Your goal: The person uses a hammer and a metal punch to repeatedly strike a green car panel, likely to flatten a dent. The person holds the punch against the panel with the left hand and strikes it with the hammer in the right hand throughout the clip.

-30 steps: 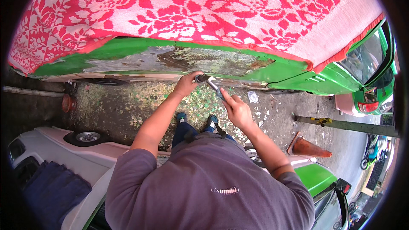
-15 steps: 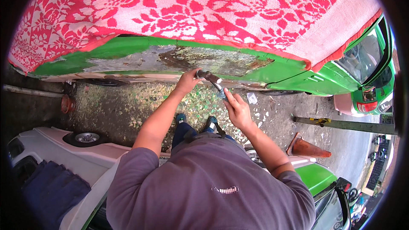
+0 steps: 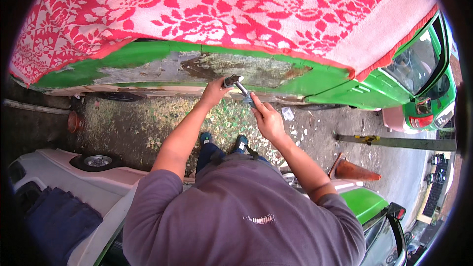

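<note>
My right hand (image 3: 269, 120) is closed round the handle of a hammer (image 3: 241, 87) with a shiny metal shaft and a bluish grip. The hammer's head meets the fingertips of my left hand (image 3: 214, 92), which are closed on a small dark piece, mostly hidden by the hand and the hammer head. Both hands are held in front of the green car's side panel (image 3: 148, 68), where paint is stripped to grey metal and rough brown patches.
A red and pink floral blanket (image 3: 207, 7) drapes over the green car. Paint flakes (image 3: 143, 118) litter the ground around my shoes. To the right are an orange cone (image 3: 359, 169) and a pole (image 3: 409, 143). Behind me stands a whitish car body (image 3: 54, 170).
The hammer head has moved slightly left and up, up against the dark piece in my left hand. My right hand has shifted left with it; my left hand has barely moved.
</note>
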Available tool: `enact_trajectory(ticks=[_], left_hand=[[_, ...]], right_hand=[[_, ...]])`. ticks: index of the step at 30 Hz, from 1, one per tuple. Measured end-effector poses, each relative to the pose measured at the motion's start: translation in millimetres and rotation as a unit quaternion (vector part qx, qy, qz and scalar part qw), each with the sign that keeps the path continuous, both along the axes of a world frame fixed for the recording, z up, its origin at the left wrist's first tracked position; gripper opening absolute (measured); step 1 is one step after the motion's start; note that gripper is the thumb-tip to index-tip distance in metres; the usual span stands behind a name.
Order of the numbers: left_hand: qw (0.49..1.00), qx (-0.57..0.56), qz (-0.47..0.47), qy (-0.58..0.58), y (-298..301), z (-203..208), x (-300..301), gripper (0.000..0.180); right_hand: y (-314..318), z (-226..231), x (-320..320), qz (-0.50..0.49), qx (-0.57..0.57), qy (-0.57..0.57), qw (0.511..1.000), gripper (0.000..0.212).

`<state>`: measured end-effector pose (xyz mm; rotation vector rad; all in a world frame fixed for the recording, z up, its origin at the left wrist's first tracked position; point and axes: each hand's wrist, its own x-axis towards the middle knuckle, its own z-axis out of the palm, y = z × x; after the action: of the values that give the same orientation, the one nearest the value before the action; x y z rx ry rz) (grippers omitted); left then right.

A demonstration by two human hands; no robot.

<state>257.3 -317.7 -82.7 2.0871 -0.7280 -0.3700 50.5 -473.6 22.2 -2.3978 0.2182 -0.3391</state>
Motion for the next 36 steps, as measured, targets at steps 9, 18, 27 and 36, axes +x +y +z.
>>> enact_trajectory(ticks=[9,18,27,36], left_hand=[[0.999,-0.012,0.011,0.043,13,-28,-5,0.035],[0.991,-0.118,0.023,0.062,37,-29,-11,0.03],[0.984,-0.164,0.018,0.062,38,-19,-8,0.029],[0.977,-0.198,0.03,0.076,40,-28,-8,0.03]], right_hand=[[0,-16,-8,-0.001,-0.043,0.036,0.998,0.053],[-16,2,-18,-0.057,0.081,-0.093,0.991,0.056],[-13,2,-18,-0.063,0.118,-0.065,0.989,0.054],[-14,-1,-19,-0.06,0.118,-0.077,0.988,0.053]])
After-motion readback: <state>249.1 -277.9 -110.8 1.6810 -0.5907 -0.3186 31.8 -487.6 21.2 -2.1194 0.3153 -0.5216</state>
